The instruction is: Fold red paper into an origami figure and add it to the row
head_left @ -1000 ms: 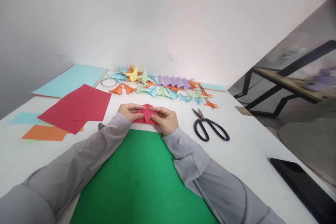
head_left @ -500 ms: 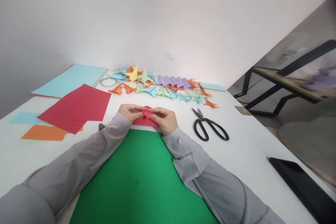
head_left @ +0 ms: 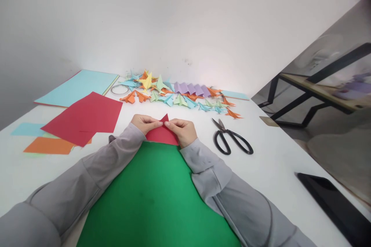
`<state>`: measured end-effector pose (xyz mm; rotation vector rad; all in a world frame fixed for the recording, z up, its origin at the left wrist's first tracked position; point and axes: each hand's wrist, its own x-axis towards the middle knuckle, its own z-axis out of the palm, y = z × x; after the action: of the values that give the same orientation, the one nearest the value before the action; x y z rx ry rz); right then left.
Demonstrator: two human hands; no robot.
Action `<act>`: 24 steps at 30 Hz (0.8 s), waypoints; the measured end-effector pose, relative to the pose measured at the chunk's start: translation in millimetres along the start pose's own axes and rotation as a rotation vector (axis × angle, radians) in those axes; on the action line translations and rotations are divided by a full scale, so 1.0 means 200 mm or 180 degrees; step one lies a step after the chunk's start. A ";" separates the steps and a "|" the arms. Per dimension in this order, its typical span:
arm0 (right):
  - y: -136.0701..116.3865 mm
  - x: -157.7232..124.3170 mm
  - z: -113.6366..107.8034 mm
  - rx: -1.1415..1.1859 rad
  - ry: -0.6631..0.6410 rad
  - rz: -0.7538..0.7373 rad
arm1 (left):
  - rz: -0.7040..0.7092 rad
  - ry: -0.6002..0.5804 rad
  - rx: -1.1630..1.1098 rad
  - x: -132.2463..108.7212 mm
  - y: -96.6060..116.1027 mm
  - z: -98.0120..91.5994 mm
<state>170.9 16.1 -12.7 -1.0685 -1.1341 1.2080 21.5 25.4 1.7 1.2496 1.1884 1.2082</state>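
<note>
A small piece of red paper [head_left: 162, 135] is pinched between both hands, just beyond the far edge of a green sheet [head_left: 156, 193]. My left hand [head_left: 146, 123] grips its left side, thumb and fingers pressed together. From the right, my right hand [head_left: 183, 129] pinches it the same way, the two thumb tips almost meeting at the middle. A pointed tip of the paper stands up behind the thumbs. Its outer edges are partly covered by the fingers.
Scissors [head_left: 224, 135] with black handles lie to the right, a black phone-like slab [head_left: 330, 200] nearer. Folded paper cranes [head_left: 179, 101] and a pleated purple strip [head_left: 191, 89] line the wall. At left are red sheets [head_left: 89, 117], orange paper [head_left: 50, 146], a blue stack [head_left: 84, 85] and a tape ring [head_left: 119, 90].
The red paper's point, which lay folded down toward me between the thumbs, now stands up away from me. Both hands have stayed almost in place.
</note>
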 end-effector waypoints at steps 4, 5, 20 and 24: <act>-0.01 0.00 0.00 0.0159 0.0163 0.0341 | -0.0396 -0.0247 -0.0351 0.00 0.01 -0.01; -0.01 0.00 0.00 0.0182 0.0175 0.0359 | -0.0456 -0.0269 -0.0365 0.01 0.02 -0.01; -0.01 0.01 0.00 0.0265 0.0357 0.0382 | -0.0821 -0.0264 -0.0611 0.02 0.03 -0.01; -0.02 0.00 0.00 0.0124 0.0321 0.0402 | -0.0529 -0.0271 -0.0307 0.01 0.01 -0.01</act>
<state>171.3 16.0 -9.0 -1.1722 -0.9740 1.2550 20.5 27.9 4.6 1.0976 1.1347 1.0671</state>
